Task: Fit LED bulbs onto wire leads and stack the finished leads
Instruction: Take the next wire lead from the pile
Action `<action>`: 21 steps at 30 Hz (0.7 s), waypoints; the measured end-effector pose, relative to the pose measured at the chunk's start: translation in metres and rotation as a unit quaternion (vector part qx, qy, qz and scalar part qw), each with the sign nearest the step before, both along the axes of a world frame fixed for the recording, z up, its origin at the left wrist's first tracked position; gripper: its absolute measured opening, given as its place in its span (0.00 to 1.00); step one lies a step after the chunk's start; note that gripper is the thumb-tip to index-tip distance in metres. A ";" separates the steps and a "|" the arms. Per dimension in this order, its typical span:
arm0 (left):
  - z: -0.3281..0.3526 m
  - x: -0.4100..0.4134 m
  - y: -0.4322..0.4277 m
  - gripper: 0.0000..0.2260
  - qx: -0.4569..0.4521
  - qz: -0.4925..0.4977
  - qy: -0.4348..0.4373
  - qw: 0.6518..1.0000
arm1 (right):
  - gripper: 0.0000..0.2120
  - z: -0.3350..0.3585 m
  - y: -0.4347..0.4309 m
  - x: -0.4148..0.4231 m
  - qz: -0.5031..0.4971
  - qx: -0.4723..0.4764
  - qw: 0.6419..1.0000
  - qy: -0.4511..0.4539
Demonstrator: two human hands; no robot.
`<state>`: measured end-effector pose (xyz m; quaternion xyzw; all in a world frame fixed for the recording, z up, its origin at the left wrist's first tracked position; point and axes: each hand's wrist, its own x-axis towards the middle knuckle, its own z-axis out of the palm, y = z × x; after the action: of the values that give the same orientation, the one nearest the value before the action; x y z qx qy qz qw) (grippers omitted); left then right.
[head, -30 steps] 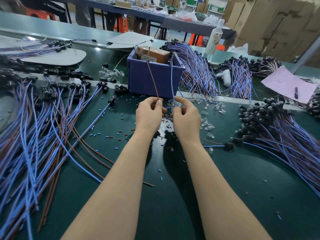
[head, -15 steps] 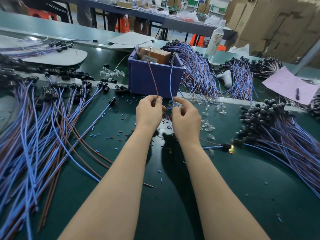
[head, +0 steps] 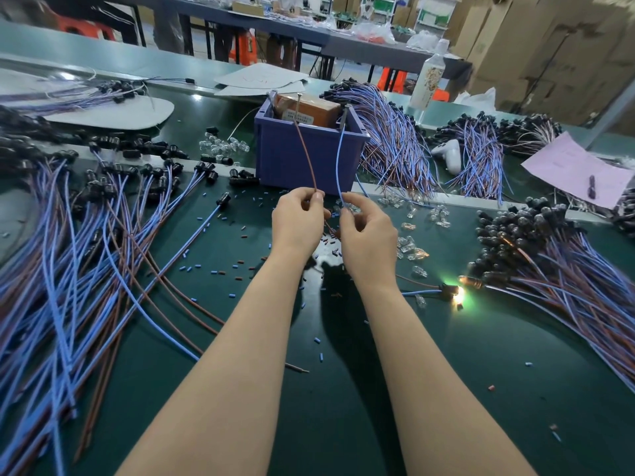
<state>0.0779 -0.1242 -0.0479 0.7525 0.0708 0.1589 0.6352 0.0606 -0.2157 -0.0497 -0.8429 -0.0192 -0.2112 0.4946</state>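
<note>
My left hand (head: 298, 221) pinches a brown wire (head: 305, 156) that runs up to a metal post on the blue bin (head: 292, 159). My right hand (head: 367, 235) pinches a blue wire (head: 338, 159) that rises to a second post on the same bin. Both hands hover just in front of the bin, close together. To the right on the green mat, a lead's bulb (head: 458, 294) glows brightly. Clear loose bulbs (head: 410, 249) lie scattered right of my hands. Piles of blue and brown leads with black sockets lie at left (head: 86, 242) and at right (head: 549, 255).
More lead bundles (head: 395, 142) lie behind the bin, beside a white bottle (head: 427, 80) and a pink paper (head: 574, 170). Short blue and brown insulation bits (head: 213, 269) litter the mat. A second heap of clear bulbs (head: 223, 146) sits left of the bin. Cardboard boxes stand at the far right.
My hands have drawn slightly apart while holding the two wires. The bulb on the lead at the right has gone from dark to a faint glow to brightly lit.
</note>
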 end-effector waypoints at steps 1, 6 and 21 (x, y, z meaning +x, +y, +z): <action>0.000 0.000 0.000 0.10 -0.002 -0.001 0.000 1.000 | 0.12 0.000 0.000 0.000 0.000 -0.002 1.000 0.001; 0.004 -0.001 -0.001 0.10 -0.011 -0.016 0.006 1.000 | 0.11 0.002 -0.001 -0.002 0.007 -0.020 1.000 0.009; 0.117 -0.039 -0.088 0.08 0.115 -0.145 -0.232 0.955 | 0.10 0.076 -0.096 -0.033 -0.077 -0.033 0.989 -0.118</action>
<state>0.0388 -0.2126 0.0694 0.7648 -0.2074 0.2422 0.5598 0.0278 -0.3113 0.0266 -0.8270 -0.0200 -0.3460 0.4427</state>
